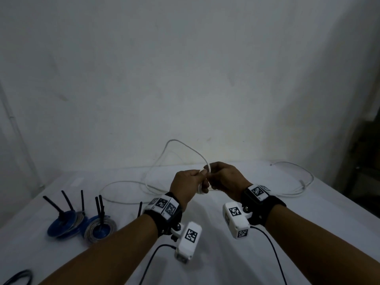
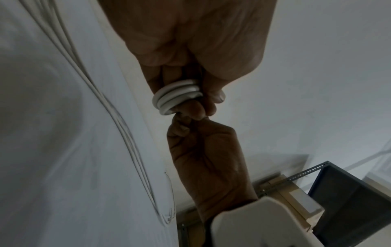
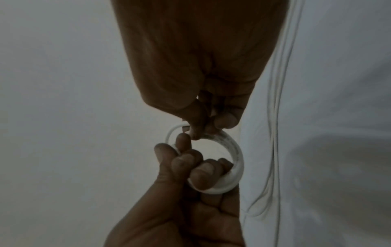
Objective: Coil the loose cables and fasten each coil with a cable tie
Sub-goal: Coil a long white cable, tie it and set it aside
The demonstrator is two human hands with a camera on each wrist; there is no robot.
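Both hands meet above the middle of the white-covered table [image 1: 216, 264]. My left hand [image 1: 191, 179] grips a small coil of white cable [image 1: 199, 189], its fingers curled through the turns [image 2: 177, 95]. My right hand [image 1: 222, 175] pinches the cable at the top of the coil [image 3: 234, 150]. From that pinch the loose white cable [image 1: 174, 141] arcs up towards the wall, drops to the table and trails away to the left and right. The right wrist view shows the left fingers [image 3: 203, 172] inside the ring.
Two wound blue and silver coils [image 1: 63, 225] [image 1: 100, 229] lie at the left with black cable ties [image 1: 67, 200] sticking up. A black cable [image 1: 18, 278] lies at the near left corner. White cable [image 1: 298, 182] loops at the far right. A dark shelf [image 1: 366, 161] stands beyond the table's right edge.
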